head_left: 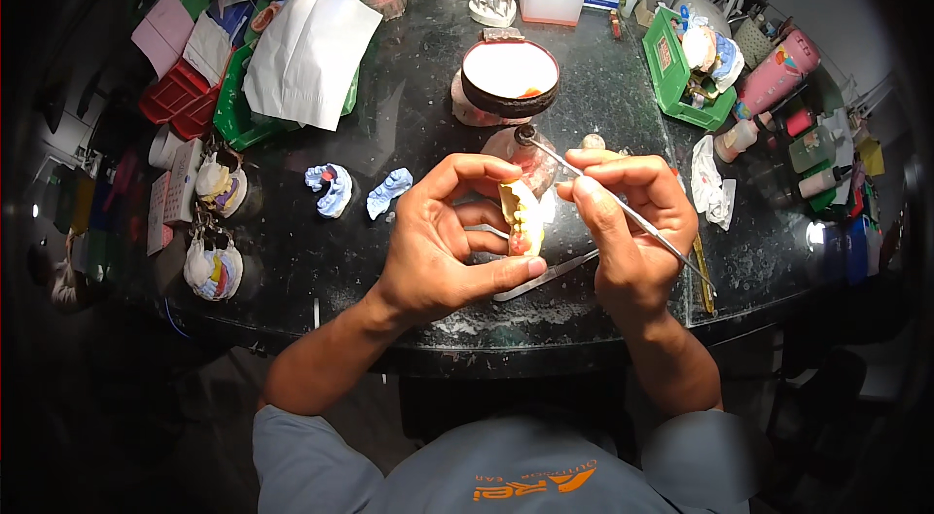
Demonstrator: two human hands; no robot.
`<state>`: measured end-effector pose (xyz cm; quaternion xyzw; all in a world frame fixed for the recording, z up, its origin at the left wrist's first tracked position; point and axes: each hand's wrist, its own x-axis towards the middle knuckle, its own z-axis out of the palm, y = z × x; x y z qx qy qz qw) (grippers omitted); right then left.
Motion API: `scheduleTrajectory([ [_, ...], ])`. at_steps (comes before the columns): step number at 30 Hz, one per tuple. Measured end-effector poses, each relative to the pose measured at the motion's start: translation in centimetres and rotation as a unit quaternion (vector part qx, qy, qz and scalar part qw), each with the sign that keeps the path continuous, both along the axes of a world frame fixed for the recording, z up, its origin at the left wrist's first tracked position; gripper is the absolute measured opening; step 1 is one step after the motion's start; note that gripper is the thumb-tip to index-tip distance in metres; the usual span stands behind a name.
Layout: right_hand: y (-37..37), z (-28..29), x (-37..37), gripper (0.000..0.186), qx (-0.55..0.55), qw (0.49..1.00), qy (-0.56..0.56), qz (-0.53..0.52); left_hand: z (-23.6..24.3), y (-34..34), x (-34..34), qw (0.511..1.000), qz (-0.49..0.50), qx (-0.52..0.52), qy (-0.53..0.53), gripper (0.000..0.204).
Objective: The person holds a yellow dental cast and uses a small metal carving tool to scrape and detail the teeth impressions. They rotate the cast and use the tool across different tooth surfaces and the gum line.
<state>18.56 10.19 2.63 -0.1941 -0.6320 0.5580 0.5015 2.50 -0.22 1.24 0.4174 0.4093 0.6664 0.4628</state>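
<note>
My left hand [443, 232] is closed around a small yellow dental cast [525, 214], held upright between fingers and thumb above the bench's near side. Pink material, like wax, shows on the cast's lower part. In my right hand [632, 217] a thin metal dental instrument [642, 222] is pinched like a pen. Its far end points up and left, close to the dark top of a glass spirit lamp [533, 164] behind the cast; whether they touch I cannot tell. Below my hands a flat metal blade [550, 278] lies on the bench.
Blue-and-white dental pieces [331, 191] lie left of my hands, beside articulated casts [219, 266]. A round black-rimmed dish [511, 76] with a white inside stands behind the lamp. Green bins [671, 67] flank both sides. Crumpled tissue [713, 183] and a yellow strip [702, 276] lie right.
</note>
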Motion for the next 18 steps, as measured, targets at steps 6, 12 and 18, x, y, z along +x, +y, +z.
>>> scheduleTrajectory([
  [6, -0.3, -0.4, 0.6, 0.006, 0.003, 0.988, 0.100, 0.114, -0.6, 0.0, 0.2, 0.965, 0.133, 0.068, 0.216, 0.068],
  [12, -0.7, -1.0, 0.5, 0.006, -0.016, 0.978, 0.125, 0.167, -0.1, 0.0, 0.3, 0.936, 0.191, 0.067, 0.288, 0.064],
  [18, -1.1, -1.0, 0.2, 0.009, -0.021, 0.978, 0.123, 0.169, -0.2, 0.1, 0.3, 0.942, 0.188, 0.039, 0.275, 0.064],
])
